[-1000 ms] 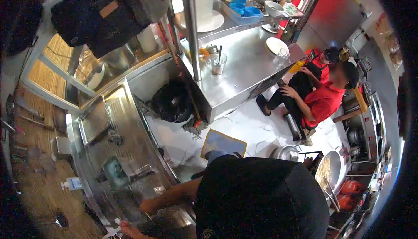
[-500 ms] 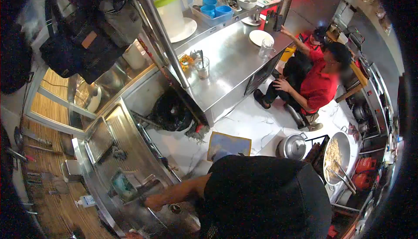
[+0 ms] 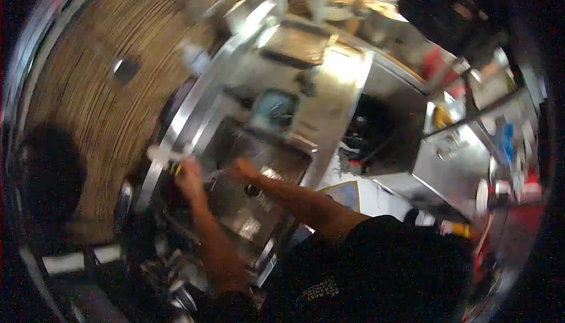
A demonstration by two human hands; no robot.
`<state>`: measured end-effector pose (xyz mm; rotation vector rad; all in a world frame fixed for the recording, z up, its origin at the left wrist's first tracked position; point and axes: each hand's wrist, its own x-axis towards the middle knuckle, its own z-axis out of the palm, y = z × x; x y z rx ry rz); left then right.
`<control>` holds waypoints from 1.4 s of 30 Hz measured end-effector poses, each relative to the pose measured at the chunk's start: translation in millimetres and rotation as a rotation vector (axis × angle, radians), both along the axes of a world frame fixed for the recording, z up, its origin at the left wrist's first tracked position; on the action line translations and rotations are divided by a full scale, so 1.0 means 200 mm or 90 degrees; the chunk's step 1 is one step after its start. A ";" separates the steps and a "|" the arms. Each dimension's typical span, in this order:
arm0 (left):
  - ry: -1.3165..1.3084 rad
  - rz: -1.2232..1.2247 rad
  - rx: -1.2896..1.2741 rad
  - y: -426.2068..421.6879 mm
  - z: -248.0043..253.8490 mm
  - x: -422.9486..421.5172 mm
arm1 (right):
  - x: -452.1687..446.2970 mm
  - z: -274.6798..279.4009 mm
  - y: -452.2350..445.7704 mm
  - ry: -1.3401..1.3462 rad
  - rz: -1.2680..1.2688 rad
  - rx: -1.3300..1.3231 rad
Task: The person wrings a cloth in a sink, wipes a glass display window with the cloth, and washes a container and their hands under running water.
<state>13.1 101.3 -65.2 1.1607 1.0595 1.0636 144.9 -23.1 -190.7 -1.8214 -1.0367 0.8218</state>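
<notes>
Motion blurs the whole view. My left hand (image 3: 188,176) is at the left edge of a metal sink (image 3: 235,140), beside a pale faucet (image 3: 162,153); its fingers are smeared. Over the sink basin is my right hand (image 3: 242,171), near a round dark drain (image 3: 253,190), its fingers too blurred to read. Whether either hand holds anything cannot be made out. A greenish container (image 3: 275,110) sits on the sink's ledge above the basin.
A metal tray (image 3: 294,42) lies at the counter's far end. Beyond it is a black bin (image 3: 374,120). A steel worktable (image 3: 450,161) with a glass stands at the right. A striped wood-pattern wall (image 3: 118,76) fills the left. Utensils (image 3: 182,293) lie at the bottom.
The view has swung towards the sink. Both forearms now show fully, with my left hand in view by the faucet. The seated people in red and the large pan are no longer clearly visible.
</notes>
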 end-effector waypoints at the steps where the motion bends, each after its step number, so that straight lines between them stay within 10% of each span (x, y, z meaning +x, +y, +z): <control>1: 0.150 -0.049 -0.050 -0.01 0.00 -0.04 | -0.05 -0.05 0.08 0.064 -0.028 0.019; 6: 0.331 -0.203 0.206 -0.17 -0.03 -0.02 | -0.19 -0.51 0.69 0.225 -0.036 -0.035; 11: 0.336 -0.130 0.148 -0.15 -0.24 -0.06 | -0.29 -0.16 0.62 0.260 -0.043 0.294; 14: 0.342 -0.103 0.122 -0.15 -0.34 -0.07 | -0.26 0.63 0.39 -0.157 0.028 -0.072; 16: 0.340 -0.092 0.107 -0.16 -0.40 -0.05 | -0.25 0.77 0.33 -0.083 0.093 -0.036; 19: 0.337 -0.076 0.086 -0.18 -0.45 -0.03 | -0.43 0.33 0.28 0.015 -0.117 0.283; 21: 0.333 -0.069 0.079 -0.19 -0.48 -0.01 | -0.39 0.18 0.32 -0.254 -0.074 0.216; 24: 0.334 -0.060 0.070 -0.22 -0.53 0.01 | -0.12 0.34 0.37 0.251 0.023 -0.028; 26: 0.336 -0.051 0.063 -0.24 -0.55 0.00 | -0.09 0.27 0.36 0.133 0.090 -0.027; 27: 0.336 -0.044 0.058 -0.24 -0.55 -0.01 | -0.18 0.02 0.33 -0.301 0.118 0.078; 31: 0.322 -0.027 0.044 -0.26 -0.54 0.00 | -0.17 0.17 0.39 0.279 0.123 0.174; 39: 0.284 -0.002 0.009 -0.26 -0.55 0.06 | -0.18 0.35 0.23 0.034 0.227 0.019; 42: 0.267 0.007 -0.002 -0.28 -0.56 0.10 | -0.18 0.23 0.23 0.206 0.254 -0.039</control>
